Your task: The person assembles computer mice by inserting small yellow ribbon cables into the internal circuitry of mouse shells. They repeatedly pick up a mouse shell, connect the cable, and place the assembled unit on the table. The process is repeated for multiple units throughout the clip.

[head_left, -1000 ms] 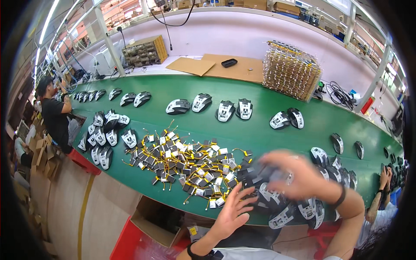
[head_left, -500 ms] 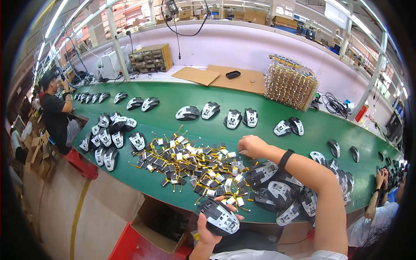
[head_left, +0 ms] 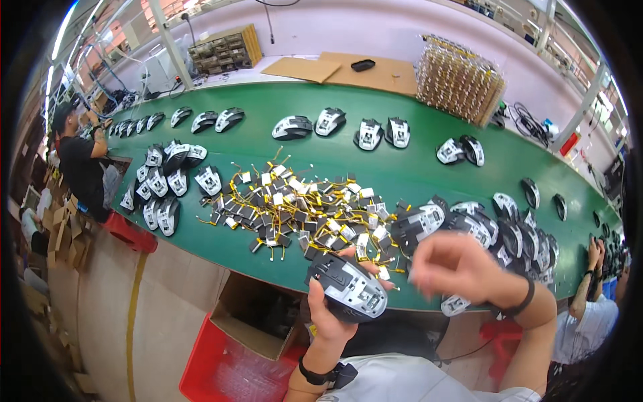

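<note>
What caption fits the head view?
Left hand holds an upturned mouse shell at the green bench edge; right hand hovers beside the yellow-wired parts pile.

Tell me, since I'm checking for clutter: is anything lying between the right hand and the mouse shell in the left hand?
Nothing visible does. The right hand hovers blurred just right of the mouse shell, which the left hand holds underside-up at the green table edge. Only open air separates them; the pile of yellow-wired parts lies farther back.
</note>
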Available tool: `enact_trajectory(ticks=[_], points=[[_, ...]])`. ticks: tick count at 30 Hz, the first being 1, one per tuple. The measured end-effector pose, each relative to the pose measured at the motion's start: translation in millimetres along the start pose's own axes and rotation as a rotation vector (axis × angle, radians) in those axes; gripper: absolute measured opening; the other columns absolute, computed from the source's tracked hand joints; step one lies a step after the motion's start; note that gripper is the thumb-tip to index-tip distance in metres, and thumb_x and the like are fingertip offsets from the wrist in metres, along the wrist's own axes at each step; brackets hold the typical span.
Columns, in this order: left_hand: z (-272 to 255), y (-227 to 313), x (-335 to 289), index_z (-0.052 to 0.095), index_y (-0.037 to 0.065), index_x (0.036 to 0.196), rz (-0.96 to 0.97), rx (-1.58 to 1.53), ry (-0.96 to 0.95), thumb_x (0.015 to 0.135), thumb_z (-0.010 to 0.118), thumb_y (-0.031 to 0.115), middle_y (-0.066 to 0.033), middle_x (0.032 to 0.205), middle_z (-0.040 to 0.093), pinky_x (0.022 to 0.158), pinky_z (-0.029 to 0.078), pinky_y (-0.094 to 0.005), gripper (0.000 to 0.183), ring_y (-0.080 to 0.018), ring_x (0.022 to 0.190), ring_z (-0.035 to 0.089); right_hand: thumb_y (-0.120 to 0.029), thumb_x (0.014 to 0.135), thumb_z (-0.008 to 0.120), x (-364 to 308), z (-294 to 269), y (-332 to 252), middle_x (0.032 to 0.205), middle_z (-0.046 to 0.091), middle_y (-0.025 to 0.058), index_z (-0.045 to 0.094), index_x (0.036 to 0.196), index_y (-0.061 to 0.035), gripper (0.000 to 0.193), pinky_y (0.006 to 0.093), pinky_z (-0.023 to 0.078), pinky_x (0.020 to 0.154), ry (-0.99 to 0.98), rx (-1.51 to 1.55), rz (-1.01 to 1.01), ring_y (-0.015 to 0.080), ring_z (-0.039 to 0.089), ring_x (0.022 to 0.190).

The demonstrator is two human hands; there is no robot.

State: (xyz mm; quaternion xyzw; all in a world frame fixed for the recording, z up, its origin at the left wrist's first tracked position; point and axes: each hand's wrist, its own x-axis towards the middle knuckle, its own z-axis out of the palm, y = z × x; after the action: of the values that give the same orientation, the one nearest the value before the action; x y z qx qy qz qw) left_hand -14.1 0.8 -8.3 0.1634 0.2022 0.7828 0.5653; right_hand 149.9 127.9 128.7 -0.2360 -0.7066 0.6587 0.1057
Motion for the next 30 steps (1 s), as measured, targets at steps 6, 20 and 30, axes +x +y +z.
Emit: enact_trajectory(ticks=[6,20,30], points=[[15.0,-13.5,-3.6,0.039,0.002,0.140,-0.134,-0.039,-0.020,0.091,0.037,0.072,-0.0227,0.111,0.062,0.077,0.058,-0.0413,0.085,-0.0335,0.094,0.068,-0.007,0.085,0.071,-31.6,29.4,33.4,0.083,0.059,0.0054,0.062,0.097,-0.0044,0.015,0.0299,0.050,0.057,0.053,-0.569,-0.368,0.0181,0.062,0.067],[23.6,-28.9,-22.7,0.042,0.008,0.139,-0.289,-0.058,0.050,0.099,0.028,0.062,-0.0226,0.113,0.061,0.082,0.055,-0.0392,0.069,-0.0286,0.099,0.065,-0.010,0.074,0.062,-44.3,26.1,49.6,0.085,0.052,0.0076,0.057,0.089,0.0012,0.020,0.0296,0.043,0.059,-0.025,-1.077,-0.724,0.0176,0.052,0.066],[19.4,-33.9,-24.1,0.041,0.009,0.139,-0.235,0.040,0.036,0.099,0.030,0.061,-0.0209,0.113,0.062,0.082,0.054,-0.0365,0.067,-0.0257,0.099,0.064,-0.010,0.072,0.062,-57.2,37.9,43.8,0.077,0.051,0.0062,0.054,0.078,-0.0008,0.014,0.0292,0.044,0.057,0.072,-1.297,-0.657,0.0170,0.053,0.066]])
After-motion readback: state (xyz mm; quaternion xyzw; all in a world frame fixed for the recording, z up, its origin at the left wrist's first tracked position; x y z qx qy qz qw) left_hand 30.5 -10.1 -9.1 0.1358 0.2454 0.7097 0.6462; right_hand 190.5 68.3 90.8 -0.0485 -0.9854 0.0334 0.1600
